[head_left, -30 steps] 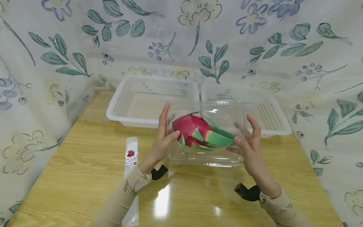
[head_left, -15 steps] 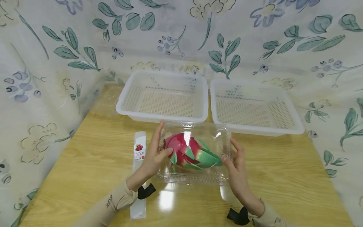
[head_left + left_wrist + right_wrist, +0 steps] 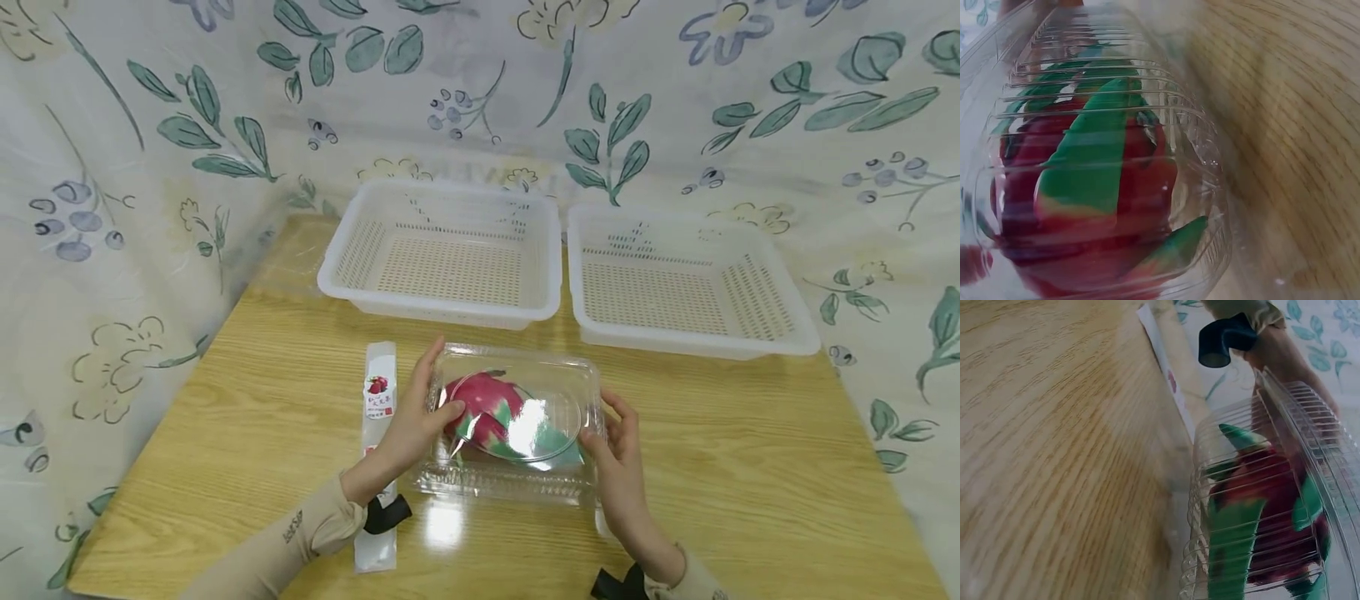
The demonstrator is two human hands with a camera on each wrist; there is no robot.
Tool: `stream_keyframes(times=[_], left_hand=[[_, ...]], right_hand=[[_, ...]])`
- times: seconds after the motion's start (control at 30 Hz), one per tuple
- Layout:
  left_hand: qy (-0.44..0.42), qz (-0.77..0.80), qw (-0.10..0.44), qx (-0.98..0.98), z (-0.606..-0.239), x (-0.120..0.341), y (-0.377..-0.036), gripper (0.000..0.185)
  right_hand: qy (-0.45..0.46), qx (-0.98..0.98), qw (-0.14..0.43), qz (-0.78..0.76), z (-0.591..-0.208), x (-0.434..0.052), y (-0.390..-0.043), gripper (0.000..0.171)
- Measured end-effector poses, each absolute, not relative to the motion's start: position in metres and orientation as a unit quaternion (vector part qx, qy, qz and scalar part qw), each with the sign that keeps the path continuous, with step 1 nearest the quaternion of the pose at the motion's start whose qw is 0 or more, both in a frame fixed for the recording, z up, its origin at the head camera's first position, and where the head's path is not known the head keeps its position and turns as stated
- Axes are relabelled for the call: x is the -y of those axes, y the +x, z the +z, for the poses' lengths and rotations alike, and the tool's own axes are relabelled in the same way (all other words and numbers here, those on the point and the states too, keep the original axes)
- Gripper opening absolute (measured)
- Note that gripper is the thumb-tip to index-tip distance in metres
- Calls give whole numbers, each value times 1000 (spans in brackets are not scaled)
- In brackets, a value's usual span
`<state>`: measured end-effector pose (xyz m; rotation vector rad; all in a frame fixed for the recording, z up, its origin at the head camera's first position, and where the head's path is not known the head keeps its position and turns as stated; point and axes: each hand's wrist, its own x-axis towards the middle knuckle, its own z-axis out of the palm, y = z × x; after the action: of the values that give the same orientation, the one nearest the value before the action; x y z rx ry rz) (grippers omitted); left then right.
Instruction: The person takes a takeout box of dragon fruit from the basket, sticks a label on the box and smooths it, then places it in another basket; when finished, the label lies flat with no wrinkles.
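Note:
A red dragon fruit (image 3: 483, 408) with green scales lies inside a clear plastic clamshell box (image 3: 510, 483), whose lid lies over it. My left hand (image 3: 408, 425) grips the box's left end, thumb on top. At the opposite end my right hand (image 3: 621, 462) holds it, thumb on the near upper edge and fingers behind. Through the ribbed wall, the left wrist view shows the fruit (image 3: 1085, 181) close up, beside the wood surface. In the right wrist view the box (image 3: 1191, 550) appears on its side above the table, the fruit's green scales facing the wall.
Two white perforated baskets, one on the left (image 3: 442, 312) and one on the right (image 3: 697, 343), stand side by side at the back of the wooden table (image 3: 247, 400). A white label strip (image 3: 375, 550) with fruit stickers lies left of the box. Clear plastic (image 3: 288, 254) sits at the back left.
Both hands have brought the box down and nearer, away from the baskets. Its face has tipped, so the lid's oval ridge now shows. The head view has shifted slightly.

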<state>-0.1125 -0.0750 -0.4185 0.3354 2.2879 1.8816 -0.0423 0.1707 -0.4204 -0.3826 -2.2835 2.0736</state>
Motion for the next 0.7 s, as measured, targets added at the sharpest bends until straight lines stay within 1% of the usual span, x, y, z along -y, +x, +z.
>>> stream_keyframes(times=[0.27,0.53,0.63,0.7], left_hand=[[98,614,89,-778,-429,72,-111,82],[94,595,77,-795,-436,71,-105,81],[101,595,63,-795,-439,71,-104,80],[114,593,52,-795,-443,71,-103,79]], right_hand=[[-130,739,21,660,-433,-173,-41,54],[-134,746,25,652,-443,-173,-40,54],[-115,768,36,629,-446,-175,-40,55],[-90,794,60,598,-449,-178,-40,56]])
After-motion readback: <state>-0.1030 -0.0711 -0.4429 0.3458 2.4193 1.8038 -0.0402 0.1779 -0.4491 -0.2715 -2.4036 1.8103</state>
